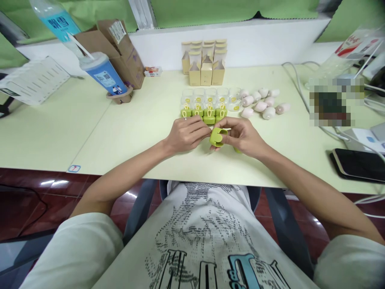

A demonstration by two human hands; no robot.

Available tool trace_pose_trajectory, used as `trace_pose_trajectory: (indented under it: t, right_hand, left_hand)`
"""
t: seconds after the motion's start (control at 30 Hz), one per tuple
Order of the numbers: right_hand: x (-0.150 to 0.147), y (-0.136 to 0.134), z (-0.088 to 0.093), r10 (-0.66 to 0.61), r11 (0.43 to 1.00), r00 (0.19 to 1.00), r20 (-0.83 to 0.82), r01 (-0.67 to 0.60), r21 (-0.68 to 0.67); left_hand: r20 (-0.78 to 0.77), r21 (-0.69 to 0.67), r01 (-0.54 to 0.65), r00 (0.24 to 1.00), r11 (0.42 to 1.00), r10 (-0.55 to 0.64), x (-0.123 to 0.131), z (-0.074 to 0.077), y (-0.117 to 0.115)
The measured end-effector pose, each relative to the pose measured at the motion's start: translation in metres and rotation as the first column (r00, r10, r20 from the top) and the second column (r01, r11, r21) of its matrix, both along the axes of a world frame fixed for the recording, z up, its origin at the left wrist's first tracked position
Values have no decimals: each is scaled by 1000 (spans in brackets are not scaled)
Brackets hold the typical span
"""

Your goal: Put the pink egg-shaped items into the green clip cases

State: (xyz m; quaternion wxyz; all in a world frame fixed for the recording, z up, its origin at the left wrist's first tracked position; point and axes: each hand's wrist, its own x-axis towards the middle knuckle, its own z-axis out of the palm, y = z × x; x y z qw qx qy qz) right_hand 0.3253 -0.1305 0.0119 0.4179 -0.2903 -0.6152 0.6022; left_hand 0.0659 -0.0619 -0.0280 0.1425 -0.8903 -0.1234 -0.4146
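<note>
Currently our right hand pinches a lime-green notched plastic shell just our side of the yellow-looped green plastic cases, our left hand curled at its edge, grip unclear; uneven squeezing could pop it loose.

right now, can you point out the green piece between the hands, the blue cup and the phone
green piece (pixel 215 137): head view, on its outer wall
blue cup (pixel 105 77): head view, on its side
phone (pixel 359 164): head view, on its dark screen
</note>
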Motion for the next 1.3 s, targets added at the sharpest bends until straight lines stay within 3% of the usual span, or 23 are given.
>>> trace_pose_trajectory:
  t: [0.1,0.37,0.6,0.93,1.1,1.3]
  right_hand:
    - [2,0,-1,-12,1000,1000,15,12,7]
    - [1,-2,1,-80,997,996,40,80,-13]
    - [-5,-2,-1,41,996,999,-22,-42,-74]
    - [-6,-6,4,7,999,998,-61,-5,34]
    - [-7,-6,4,16,999,998,-66,-13,48]
    - [-7,-2,-2,76,997,992,-101,-77,3]
  left_hand:
    - [-35,53,-3,999,999,5,1,0,3]
    - [-121,17,-26,992,1000,28,-2,2,11]
    - [-92,39,-7,996,999,10,-2,1,8]
    - [-36,22,27,999,999,-26,3,6,12]
    - [57,78,70,996,994,-74,0,9,15]
    - [92,79,26,995,996,-34,0,6,10]
